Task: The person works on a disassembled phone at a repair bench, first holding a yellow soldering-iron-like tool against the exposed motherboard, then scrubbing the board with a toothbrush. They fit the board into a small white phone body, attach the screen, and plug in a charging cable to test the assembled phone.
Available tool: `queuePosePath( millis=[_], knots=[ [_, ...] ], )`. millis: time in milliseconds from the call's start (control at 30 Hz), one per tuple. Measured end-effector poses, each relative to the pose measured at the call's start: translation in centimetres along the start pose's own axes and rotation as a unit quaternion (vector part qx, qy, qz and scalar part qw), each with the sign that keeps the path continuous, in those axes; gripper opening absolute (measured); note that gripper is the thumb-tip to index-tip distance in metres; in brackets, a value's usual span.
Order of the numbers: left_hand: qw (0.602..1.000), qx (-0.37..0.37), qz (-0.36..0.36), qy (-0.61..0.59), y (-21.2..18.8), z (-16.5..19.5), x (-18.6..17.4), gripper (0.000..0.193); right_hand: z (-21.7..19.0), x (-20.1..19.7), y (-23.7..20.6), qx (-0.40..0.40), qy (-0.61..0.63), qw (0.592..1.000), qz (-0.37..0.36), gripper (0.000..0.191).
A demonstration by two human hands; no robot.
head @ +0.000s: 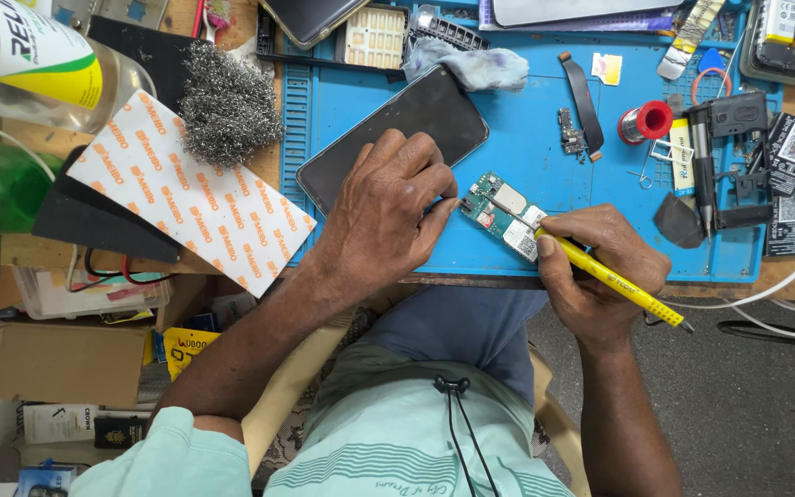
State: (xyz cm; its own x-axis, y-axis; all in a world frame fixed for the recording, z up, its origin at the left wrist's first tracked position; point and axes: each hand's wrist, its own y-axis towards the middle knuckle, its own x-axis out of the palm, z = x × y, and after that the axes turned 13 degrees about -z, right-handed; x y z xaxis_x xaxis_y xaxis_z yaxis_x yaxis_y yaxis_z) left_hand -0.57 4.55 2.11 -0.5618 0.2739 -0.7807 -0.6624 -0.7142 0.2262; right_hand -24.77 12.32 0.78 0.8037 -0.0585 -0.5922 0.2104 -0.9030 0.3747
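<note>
A small green circuit board [505, 215] lies on the blue work mat [526, 129] near its front edge. My left hand [388, 216] rests on the mat with its fingertips pressed against the board's left end, partly over a dark phone [397, 124]. My right hand [600, 271] grips a yellow-handled pointed tool [614, 283]; its thin metal tip touches the top of the board.
A white printed sheet [190, 193] and steel wool [227, 106] lie to the left. A red solder spool [648, 121], a small board with flex cable [577, 115], a grey cloth [466, 66], black tools and phone parts [738, 156] crowd the right. White cables [784, 290] run off the table edge.
</note>
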Motion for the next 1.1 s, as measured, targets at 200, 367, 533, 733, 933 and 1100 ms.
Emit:
queuePosePath(
  millis=[200, 367, 533, 733, 933, 1100],
  knots=[
    [1.0, 0.003, 0.012, -0.016, -0.21, 0.33, -0.09, 0.012, -0.23, -0.06, -0.22, 0.002, -0.001, 1.0, 0.003, 0.008],
    [0.999, -0.001, -0.002, -0.037, -0.38, 0.22, -0.5, 0.012, -0.39, 0.08, -0.02, -0.001, -0.005, 1.0, 0.004, 0.009],
    [1.0, 0.007, -0.016, -0.01, -0.44, 0.07, -0.69, 0.02, -0.47, 0.2, 0.18, -0.012, -0.012, 1.0, -0.003, 0.013],
    [1.0, 0.023, -0.021, 0.001, -0.44, -0.07, -0.52, 0.046, -0.52, 0.38, 0.21, -0.015, -0.021, 1.0, -0.004, 0.012],
    [1.0, 0.013, -0.027, -0.006, -0.67, -0.07, -0.47, 0.044, -0.51, 0.45, 0.26, -0.018, -0.018, 1.0, -0.009, 0.012],
    [1.0, 0.015, -0.023, -0.008, -0.61, 0.01, -0.43, 0.044, -0.64, 0.48, 0.22, -0.015, -0.02, 1.0, -0.01, 0.012]
  ],
)
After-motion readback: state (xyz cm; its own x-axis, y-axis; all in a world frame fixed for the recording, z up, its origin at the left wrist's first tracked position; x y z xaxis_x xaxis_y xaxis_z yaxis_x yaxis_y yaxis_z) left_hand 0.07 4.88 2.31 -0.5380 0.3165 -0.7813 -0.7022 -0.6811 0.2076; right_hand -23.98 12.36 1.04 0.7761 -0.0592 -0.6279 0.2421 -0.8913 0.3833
